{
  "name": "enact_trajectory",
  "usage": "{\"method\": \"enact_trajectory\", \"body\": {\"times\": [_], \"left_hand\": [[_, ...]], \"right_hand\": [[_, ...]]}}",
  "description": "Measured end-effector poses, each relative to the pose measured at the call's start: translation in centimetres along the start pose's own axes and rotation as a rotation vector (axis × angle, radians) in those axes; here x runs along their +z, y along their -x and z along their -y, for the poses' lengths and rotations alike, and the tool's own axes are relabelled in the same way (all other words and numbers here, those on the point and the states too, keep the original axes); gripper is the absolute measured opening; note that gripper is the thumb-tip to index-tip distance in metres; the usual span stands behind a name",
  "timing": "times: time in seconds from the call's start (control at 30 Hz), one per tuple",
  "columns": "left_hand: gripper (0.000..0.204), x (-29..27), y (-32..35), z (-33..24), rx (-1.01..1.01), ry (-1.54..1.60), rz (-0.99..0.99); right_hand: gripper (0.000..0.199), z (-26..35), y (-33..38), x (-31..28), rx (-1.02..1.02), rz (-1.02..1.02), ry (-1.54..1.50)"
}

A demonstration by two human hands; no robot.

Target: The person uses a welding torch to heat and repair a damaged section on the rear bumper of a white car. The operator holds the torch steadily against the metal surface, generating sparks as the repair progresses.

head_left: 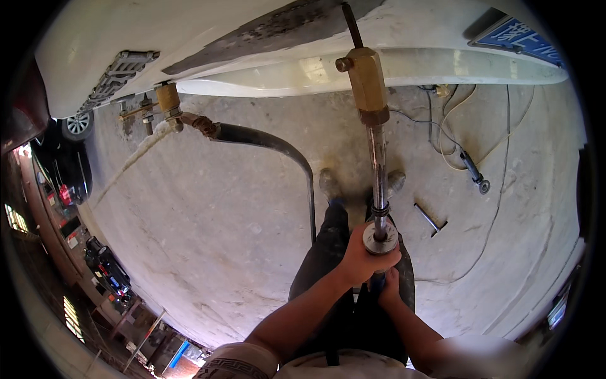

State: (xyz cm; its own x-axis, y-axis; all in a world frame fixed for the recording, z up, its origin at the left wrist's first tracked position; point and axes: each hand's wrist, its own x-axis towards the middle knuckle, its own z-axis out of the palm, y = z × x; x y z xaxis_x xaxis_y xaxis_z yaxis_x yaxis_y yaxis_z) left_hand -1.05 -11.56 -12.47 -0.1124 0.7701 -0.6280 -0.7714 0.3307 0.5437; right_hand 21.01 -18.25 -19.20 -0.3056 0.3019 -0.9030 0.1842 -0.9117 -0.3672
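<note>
A slide hammer (377, 158) runs from the white car panel (435, 63) back toward my body. Its brass hex head (366, 77) has a side screw, and a thin dark rod (351, 25) reaches from it to a patch of bare, scuffed metal (265, 33) on the panel. My left hand (361, 262) is wrapped round the round steel sliding weight (380, 239) on the shaft. Closer to me, my right hand (391, 289) grips the blue handle (377, 281) at the rod's end, its fingers partly hidden.
Left of the tool, a brass clamp (167, 98) on the panel carries a thick black cable (271, 140) down to the floor. An angle grinder (475, 172), a T-handled tool (431, 220) and loose cords (505, 151) lie on the concrete at right. A black car (60, 155) stands far left.
</note>
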Motion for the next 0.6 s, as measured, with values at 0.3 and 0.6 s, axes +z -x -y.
{"method": "enact_trajectory", "body": {"times": [0.3, 0.6], "left_hand": [[0.02, 0.8, 0.3, 0.8, -0.01, 0.009, -0.012], [0.017, 0.1, 0.4, 0.4, -0.005, -0.046, -0.025]], "right_hand": [[0.034, 1.8, -1.0, -2.0, 0.47, 0.251, -0.2], [0.045, -2.0, 0.6, -1.6, -0.006, -0.036, -0.09]]}}
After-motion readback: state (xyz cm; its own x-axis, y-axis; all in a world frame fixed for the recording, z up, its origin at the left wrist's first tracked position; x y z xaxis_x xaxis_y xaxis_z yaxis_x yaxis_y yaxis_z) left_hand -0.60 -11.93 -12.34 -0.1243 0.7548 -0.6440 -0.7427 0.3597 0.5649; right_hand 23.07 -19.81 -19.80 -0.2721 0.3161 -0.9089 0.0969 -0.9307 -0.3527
